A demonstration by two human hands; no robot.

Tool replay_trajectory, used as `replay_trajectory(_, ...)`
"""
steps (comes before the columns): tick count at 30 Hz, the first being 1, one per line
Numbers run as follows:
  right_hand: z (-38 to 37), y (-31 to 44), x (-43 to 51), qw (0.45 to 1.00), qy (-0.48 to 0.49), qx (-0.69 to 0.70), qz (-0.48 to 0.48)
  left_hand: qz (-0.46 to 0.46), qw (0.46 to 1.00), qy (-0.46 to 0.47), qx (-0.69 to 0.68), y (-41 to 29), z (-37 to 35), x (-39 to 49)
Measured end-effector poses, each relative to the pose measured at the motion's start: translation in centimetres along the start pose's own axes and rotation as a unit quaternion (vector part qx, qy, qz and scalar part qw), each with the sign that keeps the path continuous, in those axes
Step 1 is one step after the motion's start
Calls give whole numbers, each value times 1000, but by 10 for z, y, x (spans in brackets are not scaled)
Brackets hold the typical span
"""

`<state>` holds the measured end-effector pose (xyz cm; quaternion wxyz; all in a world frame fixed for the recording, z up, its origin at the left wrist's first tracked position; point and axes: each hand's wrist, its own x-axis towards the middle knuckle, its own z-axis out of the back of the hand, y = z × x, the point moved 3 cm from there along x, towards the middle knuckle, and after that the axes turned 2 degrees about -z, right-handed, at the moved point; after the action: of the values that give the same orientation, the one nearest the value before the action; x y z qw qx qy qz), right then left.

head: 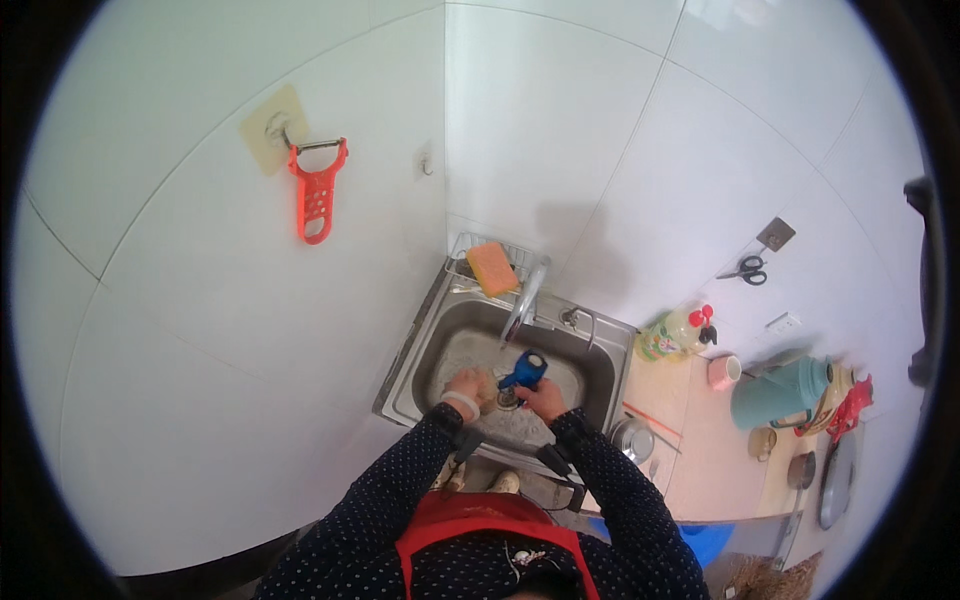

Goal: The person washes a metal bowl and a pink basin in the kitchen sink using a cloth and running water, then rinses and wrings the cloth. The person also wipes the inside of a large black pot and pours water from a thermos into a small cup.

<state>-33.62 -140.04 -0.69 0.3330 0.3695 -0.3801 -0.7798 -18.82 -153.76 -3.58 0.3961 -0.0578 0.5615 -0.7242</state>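
Both of my hands are inside a stainless steel sink (604, 405), below a curved metal faucet (527, 300). My right hand (546, 399) grips the handle end of a blue tool (530, 366), whose exact kind I cannot tell; its rounded head with a pale centre points up towards the faucet. At the left, my left hand (466, 384) is closed around a tan cloth or scrubber (487, 391), just left of the drain (508, 399). Wet patches cover the basin floor around both hands.
Behind the sink, a wire rack (460, 251) bears an orange sponge (493, 268). On the counter (712, 472) at the right stand a metal bowl (634, 440), a soap bottle (670, 336), a pink cup (724, 372) and a teal thermos (776, 394). A red peeler (316, 191) hangs on the left wall.
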Motion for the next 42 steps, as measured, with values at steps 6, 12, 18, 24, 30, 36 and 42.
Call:
replay_trajectory(6,-9,-30,24,879,-127,438,-142,42,960,-83,-264,56,1,28)
replay_trajectory(12,-24,-31,18,829,-79,524,-179,129,846,-100,-507,37,-2,7)
replay_trajectory(18,-23,-8,6,841,-86,518,-127,-89,995,-8,-47,25,1,15)
replay_trajectory(24,-35,-4,3,820,-38,554,-139,-71,994,-1,84,38,-19,19)
replay_trajectory(30,-38,-18,1,965,-204,164,-29,-70,995,-16,63,15,-15,-3)
replay_trajectory(36,-31,-30,-13,859,-174,464,-127,-40,997,51,45,19,-9,2)
replay_trajectory(42,20,69,-57,790,-172,588,22,14,991,46,125,66,7,3)
